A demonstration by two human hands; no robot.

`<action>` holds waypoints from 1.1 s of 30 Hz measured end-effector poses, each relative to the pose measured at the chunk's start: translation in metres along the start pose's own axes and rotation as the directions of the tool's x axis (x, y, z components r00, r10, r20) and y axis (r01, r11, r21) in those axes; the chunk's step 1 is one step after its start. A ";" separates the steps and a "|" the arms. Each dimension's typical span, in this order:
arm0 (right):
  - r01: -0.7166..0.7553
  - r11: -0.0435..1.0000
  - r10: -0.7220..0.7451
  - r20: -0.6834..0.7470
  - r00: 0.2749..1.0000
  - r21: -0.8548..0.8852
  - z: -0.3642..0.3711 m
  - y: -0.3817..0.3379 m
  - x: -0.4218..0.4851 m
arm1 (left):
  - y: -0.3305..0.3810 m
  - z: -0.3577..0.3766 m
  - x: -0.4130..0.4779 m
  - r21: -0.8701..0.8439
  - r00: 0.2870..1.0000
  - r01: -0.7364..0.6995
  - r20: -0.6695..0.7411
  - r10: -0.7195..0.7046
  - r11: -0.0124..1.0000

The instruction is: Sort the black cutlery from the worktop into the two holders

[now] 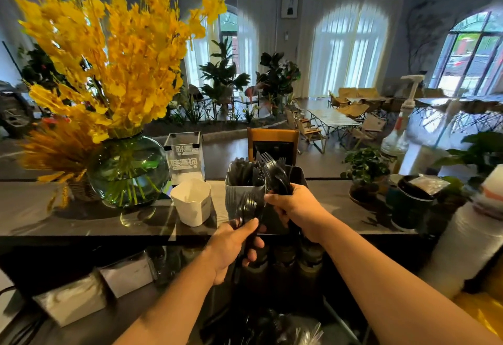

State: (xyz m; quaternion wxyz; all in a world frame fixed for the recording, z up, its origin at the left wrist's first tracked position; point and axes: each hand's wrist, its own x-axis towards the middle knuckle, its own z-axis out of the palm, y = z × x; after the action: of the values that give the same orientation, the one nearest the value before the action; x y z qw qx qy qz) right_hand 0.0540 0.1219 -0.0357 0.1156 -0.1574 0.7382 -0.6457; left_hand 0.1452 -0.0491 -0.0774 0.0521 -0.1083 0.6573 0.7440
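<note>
While black forks [276,174] are clasped in the right grip [295,207] just right of the grey holder [236,195], they are best lowered handles-first into the black holder [299,175] beside it. A second bundle [247,205] is grasped by the left grip [231,246] in front of the grey holder. Two holders and two bundles are counted; single pieces cannot be.

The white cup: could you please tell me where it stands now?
In the head view the white cup stands left of centre on the counter, between the green glass vase and the silver cutlery holder.
</note>
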 end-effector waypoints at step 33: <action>0.303 0.948 -0.223 -0.485 0.846 0.093 -0.003 -0.052 0.063 | 0.044 -0.023 0.054 -0.146 0.969 -0.246 -0.072 0.238 0.958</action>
State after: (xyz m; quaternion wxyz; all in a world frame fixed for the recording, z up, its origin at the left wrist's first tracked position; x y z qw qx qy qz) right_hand -0.0011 0.0942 0.0183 -0.1431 -0.0865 0.6590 -0.7333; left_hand 0.0854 -0.0806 -0.0501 -0.0654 -0.0509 0.6072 0.7902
